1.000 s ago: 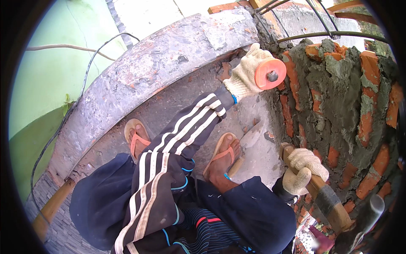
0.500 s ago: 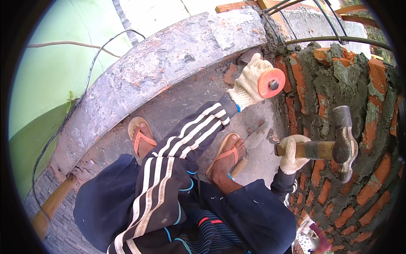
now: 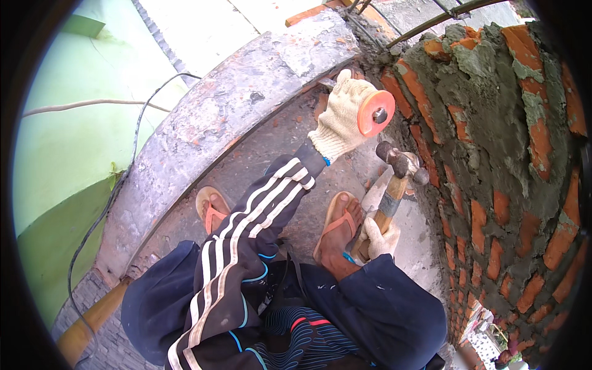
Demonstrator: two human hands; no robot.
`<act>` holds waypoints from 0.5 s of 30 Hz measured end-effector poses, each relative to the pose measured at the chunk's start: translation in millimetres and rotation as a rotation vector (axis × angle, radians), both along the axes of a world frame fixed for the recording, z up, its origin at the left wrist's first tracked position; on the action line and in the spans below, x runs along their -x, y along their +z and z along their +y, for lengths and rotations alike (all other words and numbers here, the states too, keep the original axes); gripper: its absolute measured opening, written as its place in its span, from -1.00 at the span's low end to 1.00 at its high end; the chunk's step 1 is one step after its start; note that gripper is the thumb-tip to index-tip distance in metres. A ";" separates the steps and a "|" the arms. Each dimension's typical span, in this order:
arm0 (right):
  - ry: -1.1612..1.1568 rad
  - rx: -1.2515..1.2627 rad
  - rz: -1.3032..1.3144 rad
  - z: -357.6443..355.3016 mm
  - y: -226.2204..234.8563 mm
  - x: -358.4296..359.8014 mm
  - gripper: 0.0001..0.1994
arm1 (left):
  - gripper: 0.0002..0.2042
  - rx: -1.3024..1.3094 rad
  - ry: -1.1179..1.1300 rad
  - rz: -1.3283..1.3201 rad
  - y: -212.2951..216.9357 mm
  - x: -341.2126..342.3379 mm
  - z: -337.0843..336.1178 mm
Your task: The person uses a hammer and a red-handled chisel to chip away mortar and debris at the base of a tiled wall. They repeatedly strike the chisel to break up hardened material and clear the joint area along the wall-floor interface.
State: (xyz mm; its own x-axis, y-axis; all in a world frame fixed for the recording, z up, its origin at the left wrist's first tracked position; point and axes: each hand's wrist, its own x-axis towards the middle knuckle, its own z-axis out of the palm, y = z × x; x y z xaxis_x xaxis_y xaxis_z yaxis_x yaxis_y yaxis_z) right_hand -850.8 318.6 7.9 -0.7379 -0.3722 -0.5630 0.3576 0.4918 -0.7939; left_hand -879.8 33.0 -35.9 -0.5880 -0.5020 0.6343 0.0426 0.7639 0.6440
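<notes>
My left hand [image 3: 341,117], in a cream knitted glove, is closed around a chisel with a round orange guard [image 3: 369,121]. The chisel's metal striking end points up toward me, and its far end shows past my fingers beside the concrete ledge. My right hand [image 3: 377,239], also gloved, grips the wooden handle of a hammer [image 3: 402,165] with tape round it. The hammer's head is just below and to the right of the guard, apart from it. Under the hammer, a trowel's blade [image 3: 377,192] lies on the floor; its handle is mostly hidden by my right hand.
A brick wall [image 3: 487,142] with rough grey mortar rises on the right. The curved concrete ledge [image 3: 246,92] runs along the left, with a black cable [image 3: 131,148] beyond it. Bent steel bars [image 3: 431,23] stick out at the top. My sandalled feet stand between ledge and wall.
The hammer has swung left from over the brick wall toward the chisel, its head now tilted up and away. My view has shifted slightly; my left hand still holds the chisel near the ledge.
</notes>
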 end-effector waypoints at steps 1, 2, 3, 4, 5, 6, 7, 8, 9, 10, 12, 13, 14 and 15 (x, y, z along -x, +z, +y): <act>0.001 -0.008 -0.007 0.3 -0.3 -0.1 -0.87 | -0.63 -0.019 0.004 0.008 -0.8 -0.2 -2.6; 0.001 -0.016 -0.015 1.2 0.3 1.2 -0.87 | -0.64 -0.038 0.008 0.016 -1.7 0.8 -6.5; 0.002 -0.024 -0.022 0.5 1.9 2.8 -0.86 | -0.64 -0.057 0.011 0.024 -2.6 1.3 -9.5; 0.007 -0.031 0.001 0.2 6.5 5.7 -0.86 | -0.65 -0.078 0.003 0.002 -2.7 3.2 -9.9; 0.013 -0.038 0.025 -0.2 11.1 8.9 -0.87 | -0.66 -0.099 -0.006 -0.020 -3.0 3.9 -10.9; 0.027 -0.038 0.048 -1.4 14.7 14.7 -0.87 | -0.66 -0.113 -0.007 -0.042 -0.8 5.0 -13.7; 0.016 0.019 0.062 -1.0 18.9 19.8 -0.84 | -0.68 -0.075 0.012 -0.033 1.6 6.1 -14.1; 0.011 0.089 0.089 -0.7 25.8 24.6 -0.82 | -0.68 -0.052 0.029 -0.012 1.0 5.4 -12.4; 0.001 0.158 0.118 -2.0 32.8 31.4 -0.81 | -0.68 -0.029 0.041 0.011 -1.4 7.5 -10.8; -0.010 0.228 0.146 -4.8 41.1 37.9 -0.79 | -0.68 -0.005 0.053 0.033 -4.0 9.5 -9.6; -0.011 0.440 0.310 -17.5 65.7 47.9 -0.73 | -0.67 -0.034 0.051 0.008 -3.5 2.9 -12.0; 0.013 0.582 0.374 -27.3 74.3 53.9 -0.72 | -0.66 -0.050 0.053 -0.012 -2.8 -3.2 -12.9; 0.039 0.729 0.441 -39.6 81.5 58.6 -0.72 | -0.66 -0.037 0.050 -0.016 -2.6 -7.2 -15.1; 0.060 0.830 0.441 -51.0 89.7 61.4 -0.75 | -0.66 -0.023 0.049 -0.020 -3.7 -8.4 -18.8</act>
